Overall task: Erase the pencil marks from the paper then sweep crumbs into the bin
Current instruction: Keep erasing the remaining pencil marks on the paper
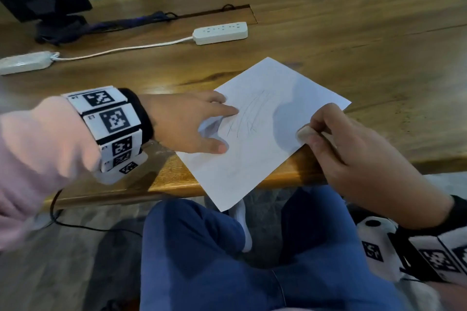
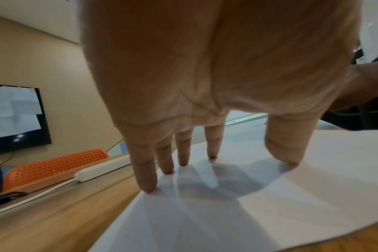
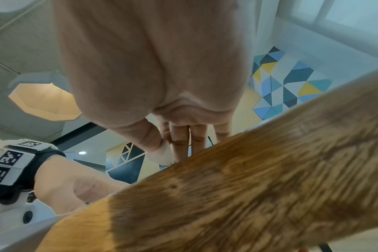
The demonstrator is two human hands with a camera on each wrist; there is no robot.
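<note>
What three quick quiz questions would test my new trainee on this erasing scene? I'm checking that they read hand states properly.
1. True or false: the left hand presses the paper with straight fingers.
2. What does the right hand pinch? A pencil, B eraser, C cable.
3. Fill in: the paper's near corner hangs over the table's ____.

Key: 1 true; 2 B; 3 edge.

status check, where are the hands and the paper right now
Left hand spread flat, pinning paper. Right hand pinching eraser at paper's right edge. Pencil marks unerased. Paper overhangs table edge; no bin in view.
</note>
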